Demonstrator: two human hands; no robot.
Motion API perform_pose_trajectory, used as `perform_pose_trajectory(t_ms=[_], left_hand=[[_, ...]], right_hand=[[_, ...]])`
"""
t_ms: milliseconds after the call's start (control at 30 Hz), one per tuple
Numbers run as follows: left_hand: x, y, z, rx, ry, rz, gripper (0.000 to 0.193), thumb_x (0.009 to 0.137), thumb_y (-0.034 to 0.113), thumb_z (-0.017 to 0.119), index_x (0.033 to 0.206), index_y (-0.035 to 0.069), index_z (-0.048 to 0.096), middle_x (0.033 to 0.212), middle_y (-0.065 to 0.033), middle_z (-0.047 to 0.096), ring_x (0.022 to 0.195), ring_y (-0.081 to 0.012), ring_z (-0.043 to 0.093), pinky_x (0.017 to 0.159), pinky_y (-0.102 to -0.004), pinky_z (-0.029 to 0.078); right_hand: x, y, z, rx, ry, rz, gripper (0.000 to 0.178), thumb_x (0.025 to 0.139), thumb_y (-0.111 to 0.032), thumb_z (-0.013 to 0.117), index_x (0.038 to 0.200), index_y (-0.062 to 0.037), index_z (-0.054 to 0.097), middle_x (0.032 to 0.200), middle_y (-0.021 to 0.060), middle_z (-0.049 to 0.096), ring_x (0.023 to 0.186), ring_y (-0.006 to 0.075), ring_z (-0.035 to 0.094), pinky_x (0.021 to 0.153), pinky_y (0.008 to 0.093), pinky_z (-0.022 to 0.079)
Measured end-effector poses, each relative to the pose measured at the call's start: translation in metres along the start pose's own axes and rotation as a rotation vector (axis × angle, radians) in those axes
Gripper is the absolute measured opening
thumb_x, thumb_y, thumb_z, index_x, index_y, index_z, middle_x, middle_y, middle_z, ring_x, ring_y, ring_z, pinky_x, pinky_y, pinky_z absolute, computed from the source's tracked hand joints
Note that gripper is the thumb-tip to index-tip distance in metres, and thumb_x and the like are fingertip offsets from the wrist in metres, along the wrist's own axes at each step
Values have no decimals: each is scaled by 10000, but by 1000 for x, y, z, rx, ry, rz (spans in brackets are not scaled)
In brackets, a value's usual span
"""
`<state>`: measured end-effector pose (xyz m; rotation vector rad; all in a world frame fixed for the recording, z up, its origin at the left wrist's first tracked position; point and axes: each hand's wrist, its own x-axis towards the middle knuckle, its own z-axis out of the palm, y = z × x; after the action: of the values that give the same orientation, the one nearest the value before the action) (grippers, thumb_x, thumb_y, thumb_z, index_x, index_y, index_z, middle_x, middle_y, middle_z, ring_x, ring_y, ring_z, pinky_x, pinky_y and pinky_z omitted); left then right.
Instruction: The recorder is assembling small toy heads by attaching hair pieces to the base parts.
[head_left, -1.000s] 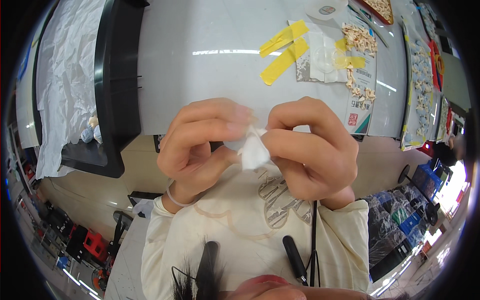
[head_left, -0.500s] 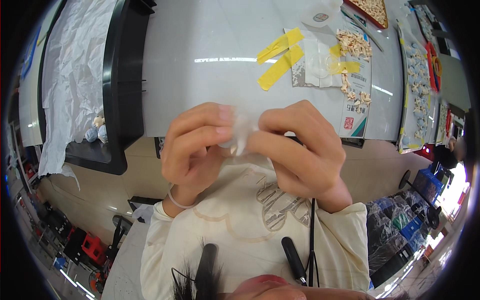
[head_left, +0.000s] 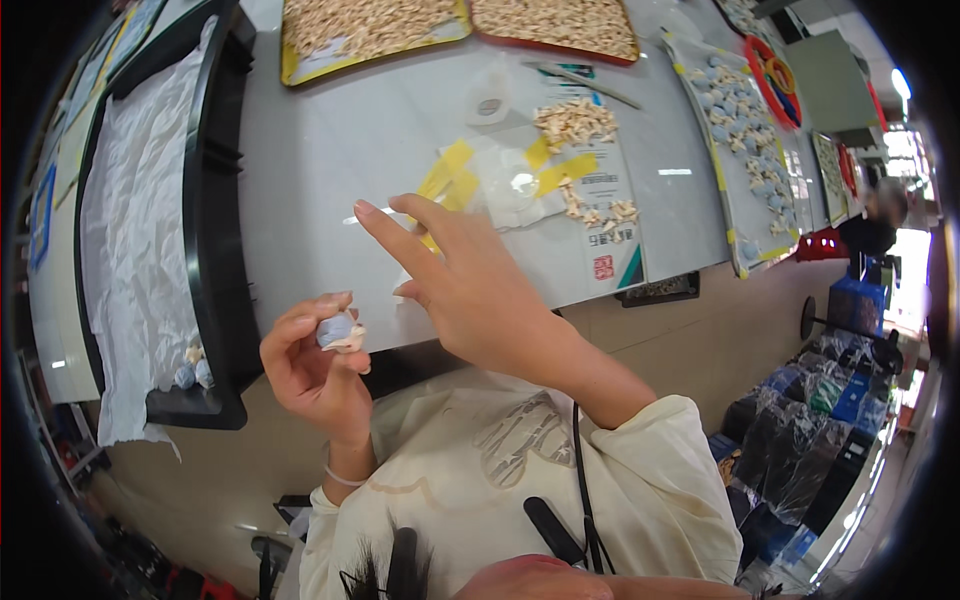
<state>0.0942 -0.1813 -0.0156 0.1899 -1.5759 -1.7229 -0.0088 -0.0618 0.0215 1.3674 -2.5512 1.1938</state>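
Between the thumb and fingers of my left hand (head_left: 318, 372) sits a small light-blue and cream figurine (head_left: 341, 333), in front of the table's near edge. My right hand (head_left: 470, 285) is apart from it, above the grey table (head_left: 310, 200), with its fingers stretched out and nothing visible in them. Beyond that hand, yellow tape strips (head_left: 452, 172) and a white sheet (head_left: 515, 190) lie on the table. Small cream-coloured pieces (head_left: 575, 122) are heaped just past the sheet, with several more scattered nearer.
On the left stands a black tray (head_left: 222, 330) lined with crumpled white paper (head_left: 140, 220); a few similar blue and cream figurines (head_left: 194, 372) lie at its near end. Trays of cream pieces (head_left: 370, 25) stand at the back. Rows of blue figurines fill a board (head_left: 740, 130) at right.
My hands have come apart. The left moved down and left with the figurine; the right opened and reaches forward over the table. The view has shifted, bringing the back trays in.
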Motion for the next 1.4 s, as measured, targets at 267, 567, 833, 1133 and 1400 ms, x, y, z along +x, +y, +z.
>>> perform_pose_trajectory(t_ms=[267, 567, 833, 1133, 1400], left_hand=[[2, 0, 12, -225, -1, -333, 540, 673, 334, 725, 1053, 57, 459, 994, -63, 496, 916, -196, 515, 756, -278, 424], [-9, 13, 14, -218, 61, -382, 640, 662, 333, 738, 1127, 40, 409, 966, -69, 510, 895, -184, 528, 734, -266, 429], [-15, 24, 51, -363, -268, -762, 925, 643, 400, 733, 1301, -1, 221, 941, -91, 559, 843, -129, 533, 775, -249, 418], [-2, -6, 41, 513, -485, 82, 293, 773, -61, 515, 1061, -20, 477, 1020, -168, 548, 933, -248, 540, 844, -339, 418], [-3, -22, 16, 705, -362, 337, 243, 771, -95, 490, 1000, -17, 477, 978, -156, 519, 871, -286, 542, 758, -361, 473]], right_hand=[[-1, 17, 7, 440, 61, 187, 274, 754, 33, 531, 1015, -48, 554, 971, 129, 535, 799, 259, 554, 650, 312, 445], [-8, 4, -13, 489, 152, -78, 325, 755, -39, 545, 1077, -78, 552, 1137, 115, 500, 985, 282, 520, 783, 352, 427], [-46, 10, -41, 344, 71, -224, 353, 634, -81, 637, 976, -119, 557, 999, 56, 547, 924, 252, 545, 718, 338, 445], [-115, 165, -208, -313, 521, 618, 240, 732, -22, 535, 970, -29, 564, 924, 63, 563, 784, 129, 527, 687, 241, 425], [-135, 233, -264, -762, 221, 587, 237, 710, -22, 520, 933, -62, 590, 965, 86, 540, 811, 231, 541, 735, 248, 430]])
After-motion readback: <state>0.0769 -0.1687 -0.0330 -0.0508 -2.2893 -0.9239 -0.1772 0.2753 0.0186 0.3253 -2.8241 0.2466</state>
